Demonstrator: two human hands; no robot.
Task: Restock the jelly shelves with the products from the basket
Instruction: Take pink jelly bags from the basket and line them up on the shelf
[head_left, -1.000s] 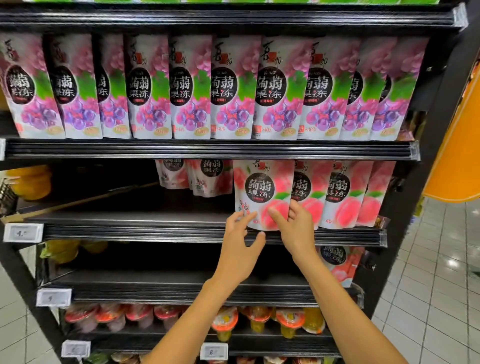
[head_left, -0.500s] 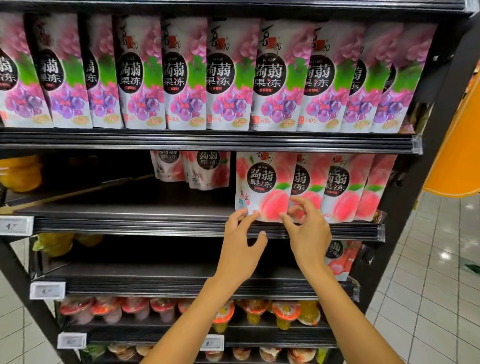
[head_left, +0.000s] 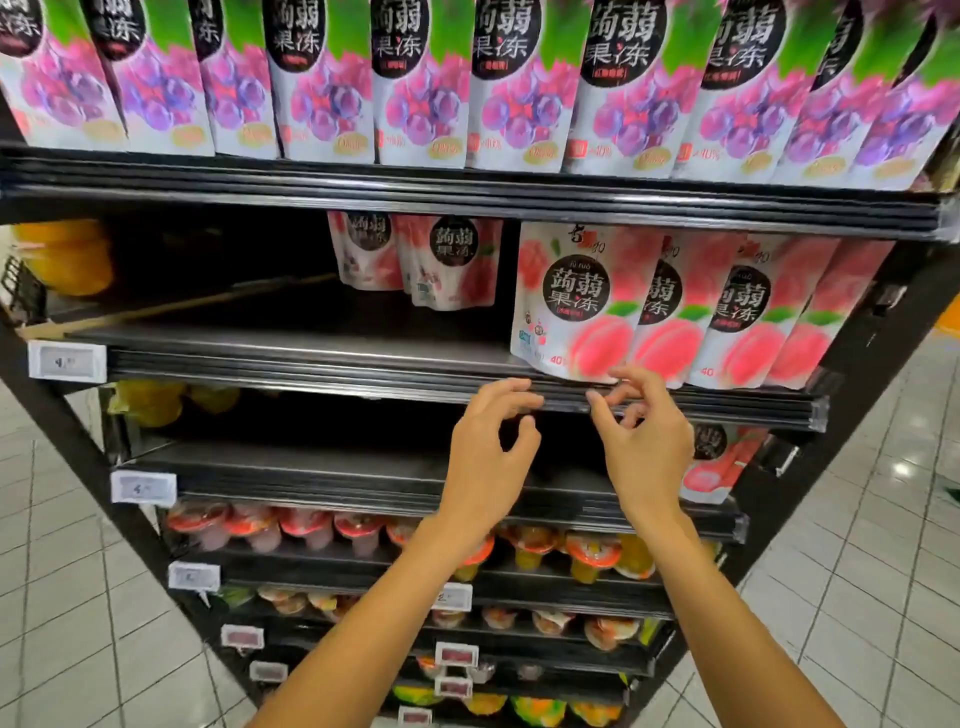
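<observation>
Head view showed left hand (head_left: 483, 457) and right hand (head_left: 644, 447) loosely curled, empty, at the shelf edge (head_left: 311, 371) below a peach pouch (head_left: 576, 306) reading "蒟蒻果冻"; grape pouches (head_left: 421, 88) above read "40%".

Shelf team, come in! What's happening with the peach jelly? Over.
Left hand and right hand empty, fingers loosely curled. Front peach pouch upright at the shelf edge, just above them. Nothing blocking it.

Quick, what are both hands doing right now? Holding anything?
Left hand: open, fingers loosely curled, holding nothing.
Right hand: open, loosely curled, holding nothing.
</observation>
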